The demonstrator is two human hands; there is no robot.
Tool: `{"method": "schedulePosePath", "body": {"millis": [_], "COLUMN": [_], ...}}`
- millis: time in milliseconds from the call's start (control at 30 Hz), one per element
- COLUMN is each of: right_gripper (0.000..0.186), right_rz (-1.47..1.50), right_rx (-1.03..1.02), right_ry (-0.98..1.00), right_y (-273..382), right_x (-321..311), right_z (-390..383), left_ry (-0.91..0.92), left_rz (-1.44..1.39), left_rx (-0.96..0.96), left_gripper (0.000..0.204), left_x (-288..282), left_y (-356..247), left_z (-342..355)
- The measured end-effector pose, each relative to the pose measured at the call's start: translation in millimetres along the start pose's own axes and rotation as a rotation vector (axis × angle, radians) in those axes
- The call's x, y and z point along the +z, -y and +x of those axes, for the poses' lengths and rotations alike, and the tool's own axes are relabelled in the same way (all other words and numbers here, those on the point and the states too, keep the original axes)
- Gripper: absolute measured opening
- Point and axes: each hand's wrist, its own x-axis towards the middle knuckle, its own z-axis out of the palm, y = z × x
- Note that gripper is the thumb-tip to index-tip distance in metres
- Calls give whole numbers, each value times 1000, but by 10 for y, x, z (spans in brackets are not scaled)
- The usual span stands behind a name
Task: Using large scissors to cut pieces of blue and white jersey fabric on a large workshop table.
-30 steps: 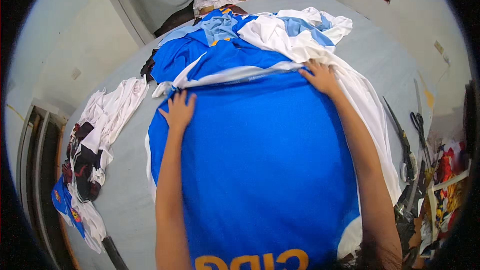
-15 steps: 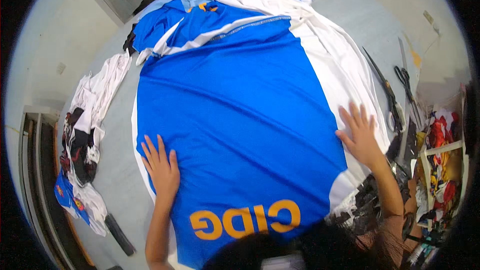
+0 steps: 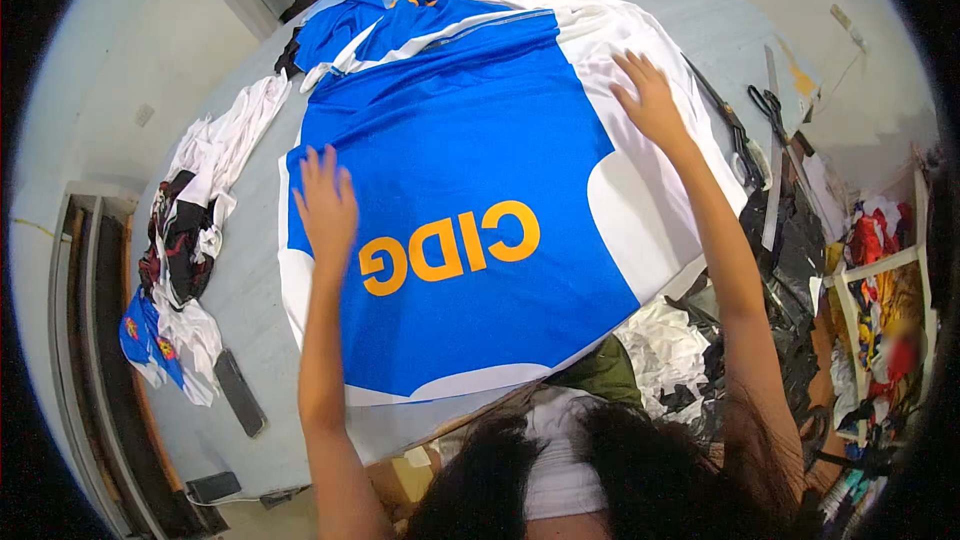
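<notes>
A blue jersey panel [image 3: 470, 140] with upside-down orange lettering lies spread on the table, its curved white-edged end nearest me. White fabric [image 3: 650, 190] runs along its right side. My left hand [image 3: 328, 202], slightly blurred, is open over the panel's left edge with fingers pointing away from me. Farther out on the right, my right hand [image 3: 652, 100] is open over the white fabric. Neither hand grips anything; whether the palms touch the cloth I cannot tell. Bunched blue, white and light blue cloth [image 3: 400, 30] lies beyond the panel's far edge.
To the right lie black-handled scissors [image 3: 768, 105], a second pair [image 3: 738, 145] and a metal ruler [image 3: 774, 190]. White and dark garments [image 3: 205, 190] lie left, near a black oblong object [image 3: 240, 392]. White scraps [image 3: 665, 350] and a rack of colourful cloth [image 3: 880, 270] stand right.
Both hands have moved away from me, toward the far side. The lettering sits farther up in view, and the panel's near end and the table edge now show.
</notes>
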Motion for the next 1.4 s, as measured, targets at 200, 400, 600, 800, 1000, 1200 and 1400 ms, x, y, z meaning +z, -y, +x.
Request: {"method": "schedulePosePath", "body": {"millis": [200, 400, 600, 800, 1000, 1200, 1400], "right_gripper": [53, 55, 36, 39, 48, 30, 23], "right_rz": [-188, -208, 19, -329, -456, -276, 1181], "right_rx": [122, 47, -44, 596, 617, 635, 1063], "right_ry": [363, 378, -264, 101, 174, 427, 161], "right_y": [306, 77, -317, -1355, -1575, -1657, -856], "right_x": [-479, -150, -213, -992, -1046, -1351, -1796], "right_z": [-1102, -583, -273, -885, -1121, -744, -964], "left_ry": [396, 331, 218, 313, 551, 486, 479], "left_rz": [148, 211, 136, -314, -497, -219, -406], "left_rx": [-232, -233, -260, 396, 685, 615, 670], "left_gripper": [50, 55, 51, 32, 40, 51, 59], "left_x": [-367, -138, -60, -225, 49, 130, 384], "left_y": [112, 685, 671, -742, -1815, -2085, -1868], "left_z": [-1053, -507, -393, -622, -1028, -924, -977]}}
